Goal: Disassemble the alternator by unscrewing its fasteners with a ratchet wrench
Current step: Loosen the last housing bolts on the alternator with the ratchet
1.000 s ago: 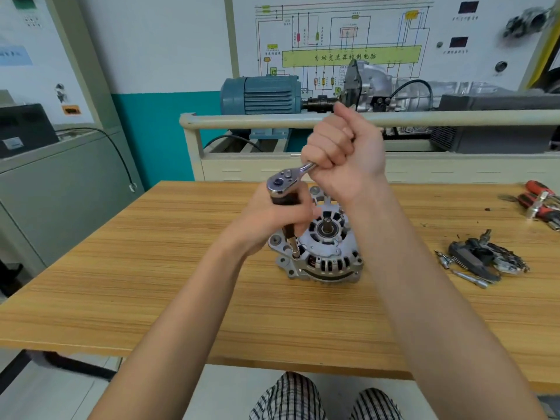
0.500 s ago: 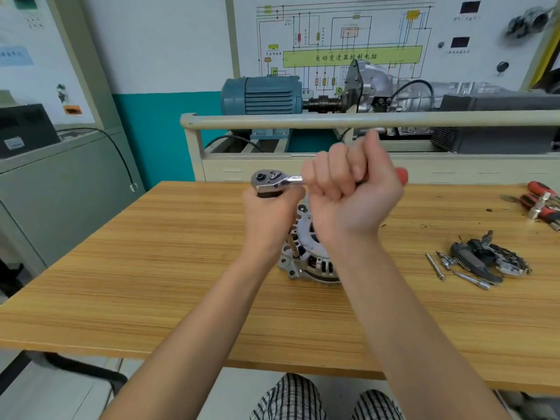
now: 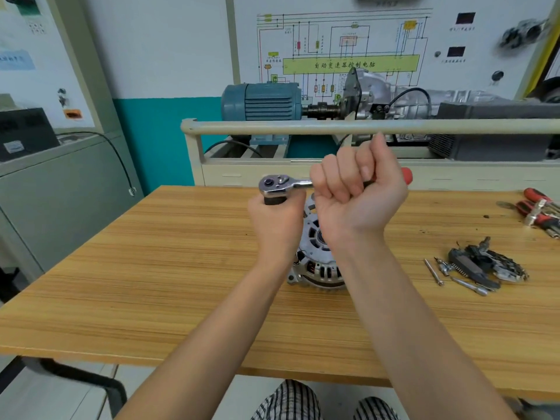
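- Plainly, the right hand point(image 3: 360, 192) has its fingers point(image 3: 342, 177) wrapped tight round the ratchet wrench point(image 3: 285, 184) handle, whose red end pokes out past the palm, while the left hand point(image 3: 277, 219) grips the dark extension or socket just under the ratchet head.
- The alternator point(image 3: 318, 262) sits on the wooden counter point(image 3: 181, 268) directly below both wrists, partly hidden by them; the fastener and the socket's seat on it cannot be seen.
- Risk one, as I judge it: the wrench head stands high above the housing on a long extension, so a sideways pull on the handle could tilt the extension and let the socket ride off the fastener, rounding it.
- Risk two: neither hand holds the alternator itself, so a stiff fastener could make the whole body turn or skid on the counter rather than loosen.
- Risk three: if the socket slips suddenly, the right knuckles could swing toward the grey rail point(image 3: 333, 127) behind the counter.
- Risk four: loose bolts point(image 3: 433, 271) and the removed rectifier parts point(image 3: 488, 265) lie well apart to the right, and a sliding alternator or sweeping forearm could scatter them.
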Motion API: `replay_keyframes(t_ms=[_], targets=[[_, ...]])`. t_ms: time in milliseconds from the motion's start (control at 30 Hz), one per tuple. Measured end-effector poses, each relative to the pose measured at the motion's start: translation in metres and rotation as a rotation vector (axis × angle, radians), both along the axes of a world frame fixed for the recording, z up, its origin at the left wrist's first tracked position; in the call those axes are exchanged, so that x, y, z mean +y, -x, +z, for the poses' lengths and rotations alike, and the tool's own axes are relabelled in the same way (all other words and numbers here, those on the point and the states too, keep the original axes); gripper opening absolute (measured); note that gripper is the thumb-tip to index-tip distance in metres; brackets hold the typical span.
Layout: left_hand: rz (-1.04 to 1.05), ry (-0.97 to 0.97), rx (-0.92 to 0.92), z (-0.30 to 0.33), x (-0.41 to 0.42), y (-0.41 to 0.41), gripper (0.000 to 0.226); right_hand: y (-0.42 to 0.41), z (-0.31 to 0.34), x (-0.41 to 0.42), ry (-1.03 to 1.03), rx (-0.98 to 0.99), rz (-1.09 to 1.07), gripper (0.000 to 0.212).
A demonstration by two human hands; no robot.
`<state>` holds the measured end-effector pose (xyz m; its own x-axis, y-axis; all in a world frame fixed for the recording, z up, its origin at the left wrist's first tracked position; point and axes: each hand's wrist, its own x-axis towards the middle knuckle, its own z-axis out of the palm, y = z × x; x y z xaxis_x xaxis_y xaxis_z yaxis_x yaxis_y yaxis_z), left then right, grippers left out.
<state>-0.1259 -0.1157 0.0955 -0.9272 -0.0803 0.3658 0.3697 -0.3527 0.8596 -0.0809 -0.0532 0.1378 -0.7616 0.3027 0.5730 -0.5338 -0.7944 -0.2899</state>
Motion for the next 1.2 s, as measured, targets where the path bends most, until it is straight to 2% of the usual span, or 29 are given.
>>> replay_keyframes(t_ms=[100,233,333,367,433,500,567,633,733,933,1033,1200], targets=[[0.019,-0.039,0.009,0.005,-0.004,0.0,0.041,-0.01,0.004,-0.01,-0.103,0.041,-0.06,0.052],[-0.003,-0.092,0.088,0.026,-0.015,0.0,0.037,-0.013,0.021,-0.008,-0.22,0.079,0.029,0.046],[-0.004,-0.11,0.064,0.038,-0.021,0.003,0.038,-0.01,0.026,0.0,-0.401,0.119,0.044,0.021],[0.014,-0.094,0.048,0.041,-0.024,0.005,0.038,-0.009,0.025,0.004,-0.522,0.118,0.011,0.01],[0.053,-0.042,-0.02,0.044,-0.033,0.012,0.034,-0.005,0.013,0.017,-0.851,0.002,-0.137,0.026],[0.048,0.001,-0.113,0.044,-0.045,0.02,0.034,0.0,-0.006,0.029,-1.219,-0.28,-0.403,0.033],[0.026,0.047,-0.189,0.039,-0.055,0.028,0.035,0.005,-0.028,0.034,-1.551,-0.468,-0.617,0.02],[0.003,0.103,-0.229,0.03,-0.062,0.033,0.032,0.01,-0.048,0.035,-1.816,-0.496,-0.654,0.007],[-0.033,0.194,-0.25,0.014,-0.065,0.038,0.026,0.017,-0.065,0.034,-2.084,-0.396,-0.737,0.01],[-0.1,0.366,-0.325,-0.012,-0.058,0.05,0.02,0.027,-0.081,0.03,-2.223,-0.267,-1.007,0.022],[-0.115,0.449,-0.368,-0.022,-0.049,0.057,0.021,0.029,-0.082,0.029,-2.255,-0.246,-1.031,0.024],[-0.123,0.547,-0.433,-0.04,-0.039,0.065,0.041,0.028,-0.089,0.031,-2.315,-0.121,-1.047,0.025]])
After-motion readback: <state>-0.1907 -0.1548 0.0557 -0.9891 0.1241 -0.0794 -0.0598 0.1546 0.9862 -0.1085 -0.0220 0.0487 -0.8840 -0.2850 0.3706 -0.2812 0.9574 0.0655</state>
